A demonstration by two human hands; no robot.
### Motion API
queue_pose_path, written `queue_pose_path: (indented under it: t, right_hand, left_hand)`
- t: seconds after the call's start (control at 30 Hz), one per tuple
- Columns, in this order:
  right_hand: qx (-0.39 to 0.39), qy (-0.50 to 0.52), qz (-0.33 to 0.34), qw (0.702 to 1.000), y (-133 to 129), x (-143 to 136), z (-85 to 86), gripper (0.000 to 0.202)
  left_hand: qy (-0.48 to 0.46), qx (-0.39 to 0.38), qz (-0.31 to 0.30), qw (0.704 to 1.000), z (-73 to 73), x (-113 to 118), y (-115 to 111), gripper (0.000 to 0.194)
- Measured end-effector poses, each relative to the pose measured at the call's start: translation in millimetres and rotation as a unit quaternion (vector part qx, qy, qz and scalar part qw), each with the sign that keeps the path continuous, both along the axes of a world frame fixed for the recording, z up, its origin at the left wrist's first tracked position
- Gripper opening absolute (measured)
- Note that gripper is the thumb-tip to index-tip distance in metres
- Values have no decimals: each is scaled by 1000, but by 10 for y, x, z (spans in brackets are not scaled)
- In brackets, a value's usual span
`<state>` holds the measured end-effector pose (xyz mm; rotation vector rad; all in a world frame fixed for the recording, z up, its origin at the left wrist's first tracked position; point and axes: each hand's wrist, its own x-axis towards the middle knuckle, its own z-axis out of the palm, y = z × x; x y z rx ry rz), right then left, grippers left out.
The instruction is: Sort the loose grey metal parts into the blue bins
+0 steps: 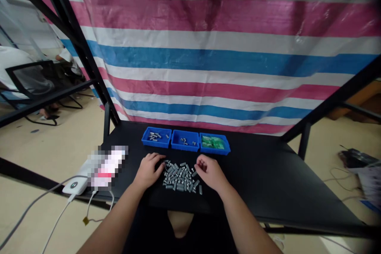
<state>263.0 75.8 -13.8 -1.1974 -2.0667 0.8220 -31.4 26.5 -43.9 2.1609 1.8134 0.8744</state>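
Many small grey and silver metal pieces (180,177) lie in a loose pile on the black table (256,178). My left hand (149,170) rests at the left edge of the pile, fingers apart, with nothing seen in it. On the pile's right side is my right hand (210,170), its fingers curled inward; what they hold, if anything, is hidden. Behind the pile stand three blue trays in a row: the left tray (143,141) has several metal pieces, the middle tray (185,147) a few small ones, the right tray (216,151) green-and-clear packets.
At the table's left lie a white power bank (74,186) with cables and a pixelated object (108,166). A striped sheet (193,61) hangs behind, between black frame posts. People sit on chairs at the far left.
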Motion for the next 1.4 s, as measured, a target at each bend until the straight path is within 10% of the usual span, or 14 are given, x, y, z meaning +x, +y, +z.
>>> queue_pose_path:
  t: [0.23, 0.8, 1.03, 1.4]
  right_hand:
    - [-19, -70, 11, 997, -569, 251, -104, 20]
    - [92, 63, -93, 989, -629, 397, -404, 14]
    - [80, 134, -146, 977, -546, 444, -620, 9]
    - [58, 100, -118, 986, -555, 430, -507, 5]
  left_hand:
    - [87, -104, 75, 988, 150, 181, 194, 18]
    - [149, -208, 55, 965, 396, 263, 417, 16]
    - [161, -191, 85, 965, 429, 313, 420, 12]
    - [174, -43, 199, 963, 955, 96, 675, 18]
